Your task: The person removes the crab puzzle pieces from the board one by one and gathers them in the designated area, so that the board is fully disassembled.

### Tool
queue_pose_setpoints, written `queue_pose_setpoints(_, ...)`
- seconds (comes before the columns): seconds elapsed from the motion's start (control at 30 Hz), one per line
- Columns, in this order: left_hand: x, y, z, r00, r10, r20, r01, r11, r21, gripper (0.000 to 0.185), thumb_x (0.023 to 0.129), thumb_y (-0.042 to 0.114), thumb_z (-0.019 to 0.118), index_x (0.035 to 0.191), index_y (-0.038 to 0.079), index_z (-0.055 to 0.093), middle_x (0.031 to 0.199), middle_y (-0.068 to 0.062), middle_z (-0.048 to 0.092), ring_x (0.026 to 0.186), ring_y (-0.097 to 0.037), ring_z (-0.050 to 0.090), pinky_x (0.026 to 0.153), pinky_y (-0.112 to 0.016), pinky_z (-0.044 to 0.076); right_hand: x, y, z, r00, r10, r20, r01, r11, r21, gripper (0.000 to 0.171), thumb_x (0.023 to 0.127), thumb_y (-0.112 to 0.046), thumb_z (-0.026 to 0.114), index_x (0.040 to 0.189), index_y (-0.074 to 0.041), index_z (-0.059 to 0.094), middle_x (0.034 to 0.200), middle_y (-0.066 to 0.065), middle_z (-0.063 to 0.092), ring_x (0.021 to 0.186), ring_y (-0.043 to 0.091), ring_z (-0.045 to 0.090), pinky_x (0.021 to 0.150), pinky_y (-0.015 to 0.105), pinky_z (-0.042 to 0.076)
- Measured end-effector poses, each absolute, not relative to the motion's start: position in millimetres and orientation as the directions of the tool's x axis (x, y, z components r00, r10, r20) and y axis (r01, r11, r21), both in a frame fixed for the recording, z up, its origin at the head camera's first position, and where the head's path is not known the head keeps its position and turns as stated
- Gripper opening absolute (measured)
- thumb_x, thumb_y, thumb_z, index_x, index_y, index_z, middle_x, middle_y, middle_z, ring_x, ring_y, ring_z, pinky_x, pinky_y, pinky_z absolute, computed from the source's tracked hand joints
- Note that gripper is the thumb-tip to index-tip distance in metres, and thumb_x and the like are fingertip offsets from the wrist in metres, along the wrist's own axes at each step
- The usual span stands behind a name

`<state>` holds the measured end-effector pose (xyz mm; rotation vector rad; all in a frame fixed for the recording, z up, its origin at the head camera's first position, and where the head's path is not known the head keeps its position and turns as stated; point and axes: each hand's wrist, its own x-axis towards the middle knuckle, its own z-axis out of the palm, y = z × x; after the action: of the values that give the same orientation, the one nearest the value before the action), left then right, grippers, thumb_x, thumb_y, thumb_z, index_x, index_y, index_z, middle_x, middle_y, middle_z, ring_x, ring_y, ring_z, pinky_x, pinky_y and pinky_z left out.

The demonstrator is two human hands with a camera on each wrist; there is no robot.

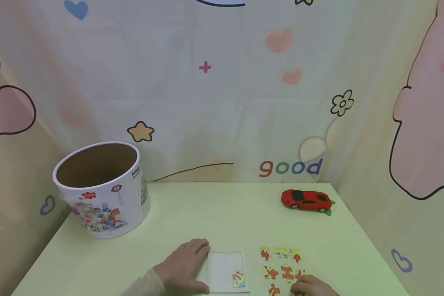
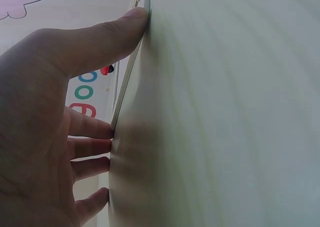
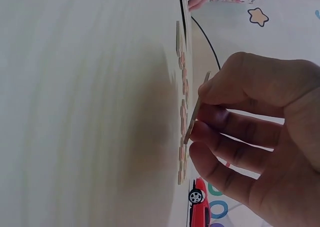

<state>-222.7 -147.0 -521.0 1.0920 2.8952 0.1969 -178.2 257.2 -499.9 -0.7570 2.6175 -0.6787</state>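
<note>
- Lying flat on the table, the left hand, fingers straight and spread wide, pressing against the left edge of the puzzle tray.
- Showing it close up from the left wrist: thumb and fingertips touching the thin rim of the tray, nothing gripped.
- Sitting near the front edge of the table, that tray, with one colourful piece already lying in its lower right corner.
- Working at the front right, the right hand, fingers curled, hovering just over the loose puzzle pieces.
- Pinching a single flat piece between thumb and fingers in the right wrist view, held edge-on just above the tabletop and lifted clear of the others.
- Lying spread in rows just right of the tray, the loose pieces, red and yellow.
- Standing well apart at the back left, a round open tub, tilted slightly.
- Parked far right at the back, a red toy car.
</note>
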Motion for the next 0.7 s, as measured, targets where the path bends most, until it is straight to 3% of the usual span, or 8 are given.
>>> queue_pose_setpoints(0.4, -223.3, -147.7, -519.2, -0.762, 0.648, -0.013, 0.639, 0.754, 0.151, 0.105, 0.073, 0.085, 0.051, 0.143, 0.006, 0.043, 0.149, -0.009, 0.039, 0.138, -0.026, 0.037, 0.112, -0.046, 0.038, -182.4, 253.5, -503.1, -0.745, -0.658, -0.11, -0.52, 0.676, -0.523, 0.02, 0.092, -0.034, 0.065, 0.094, -0.015, 0.072, 0.088, -0.022, 0.057, 0.076, -0.008, 0.046, 0.062, 0.022, 0.046)
queue_pose_setpoints(0.7, -223.1, -148.0, -520.2, -0.755, 0.655, 0.004, 0.647, 0.745, 0.159, 0.104, 0.074, 0.084, 0.052, 0.142, 0.006, 0.043, 0.148, -0.009, 0.04, 0.137, -0.026, 0.039, 0.111, -0.045, 0.039, -184.4, 253.1, -506.5, -0.751, -0.652, -0.102, -0.522, 0.682, -0.513, 0.018, 0.091, -0.031, 0.066, 0.092, -0.014, 0.071, 0.086, -0.017, 0.058, 0.075, -0.007, 0.046, 0.062, 0.023, 0.046)
